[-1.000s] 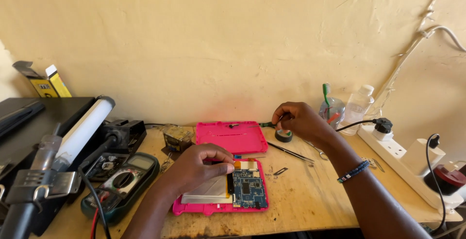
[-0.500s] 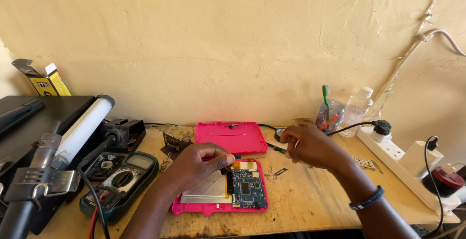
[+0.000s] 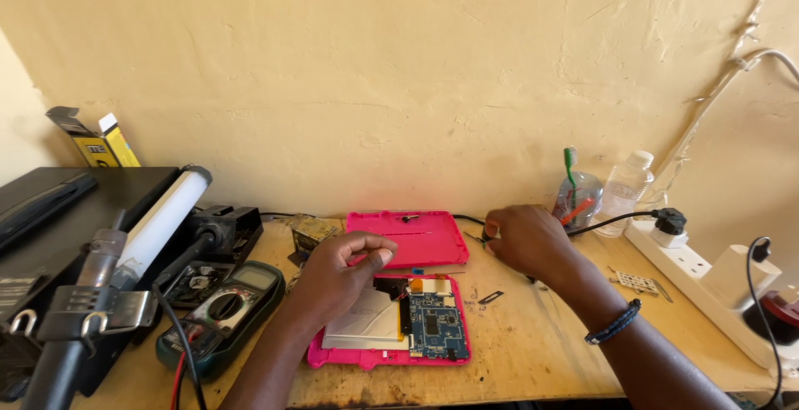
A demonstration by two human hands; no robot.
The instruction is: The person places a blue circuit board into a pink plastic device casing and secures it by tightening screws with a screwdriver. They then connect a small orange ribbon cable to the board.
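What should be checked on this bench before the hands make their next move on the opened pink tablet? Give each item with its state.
1. Opened tablet lies flat on the bench, circuit board exposed: ok.
2. Left hand is over the tablet, fingertips pinched above the board: ok; whether it grips anything: cannot tell.
3. Right hand grips a thin black tool beside the pink back cover: ok; the tool's tip is hidden: cannot tell.
4. Black cable runs from the right hand's side to the power strip, plugged in: ok.
5. Multimeter lies at the left, clear of the tablet: ok.
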